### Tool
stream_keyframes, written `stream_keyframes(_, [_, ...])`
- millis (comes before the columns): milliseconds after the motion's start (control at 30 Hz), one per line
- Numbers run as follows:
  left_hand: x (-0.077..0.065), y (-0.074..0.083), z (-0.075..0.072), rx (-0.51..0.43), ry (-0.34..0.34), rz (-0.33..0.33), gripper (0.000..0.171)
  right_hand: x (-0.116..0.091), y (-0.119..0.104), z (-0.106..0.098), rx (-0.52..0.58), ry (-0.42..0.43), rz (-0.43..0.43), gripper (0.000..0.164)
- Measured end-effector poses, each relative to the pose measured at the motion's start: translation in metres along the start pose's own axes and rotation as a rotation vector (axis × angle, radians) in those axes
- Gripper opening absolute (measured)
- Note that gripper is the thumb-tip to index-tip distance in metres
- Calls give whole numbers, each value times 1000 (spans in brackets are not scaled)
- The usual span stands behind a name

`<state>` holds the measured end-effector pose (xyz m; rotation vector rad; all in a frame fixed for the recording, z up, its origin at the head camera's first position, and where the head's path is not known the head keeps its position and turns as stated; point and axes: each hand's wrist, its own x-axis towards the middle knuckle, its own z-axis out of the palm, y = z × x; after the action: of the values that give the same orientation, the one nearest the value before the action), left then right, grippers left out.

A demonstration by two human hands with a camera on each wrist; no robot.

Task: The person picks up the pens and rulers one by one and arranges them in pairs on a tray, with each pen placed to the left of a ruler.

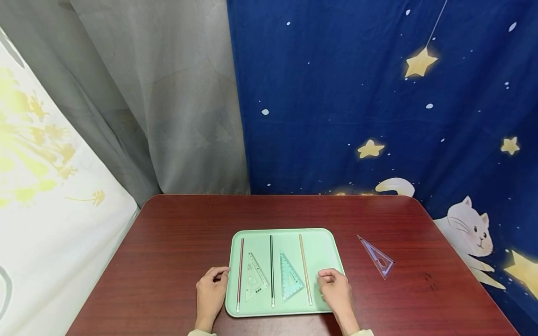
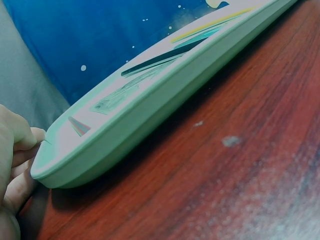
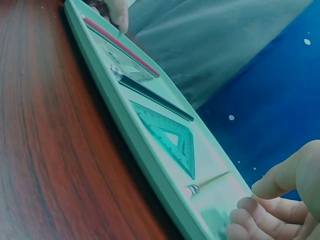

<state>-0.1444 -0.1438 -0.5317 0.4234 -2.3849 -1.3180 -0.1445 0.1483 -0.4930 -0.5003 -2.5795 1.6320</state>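
A pale green tray (image 1: pixel 252 313) lies on the table. At its left rim my left hand (image 1: pixel 212 291) holds the edge, fingertips on the rim. My right hand (image 1: pixel 336 289) hovers over the tray's right part, fingers loosely bent, with nothing visible between them. From left to right the tray bears a red pencil (image 1: pixel 240 275), a clear set square (image 1: pixel 256 283), a black pencil (image 1: pixel 272 270), a teal set square (image 1: pixel 290 280) and a yellow pencil (image 1: pixel 305 268). The yellow pencil is nearest my right hand. In the right wrist view, the thumb and index fingertips nearly meet near the far rim.
A purple-tinted set square (image 1: pixel 380 260) lies on the dark red table (image 1: pixel 180 233), right of the tray. Behind the table hang a grey curtain (image 1: pixel 185 102) and a blue curtain with stars (image 1: pixel 319 93). A white cloth (image 1: pixel 54 210) hangs at the left.
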Motion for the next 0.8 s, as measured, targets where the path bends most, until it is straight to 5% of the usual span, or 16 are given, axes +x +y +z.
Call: stream_keyframes(800, [-1,0,0,7,6,25,17,14,12,-31,141,18,59,21])
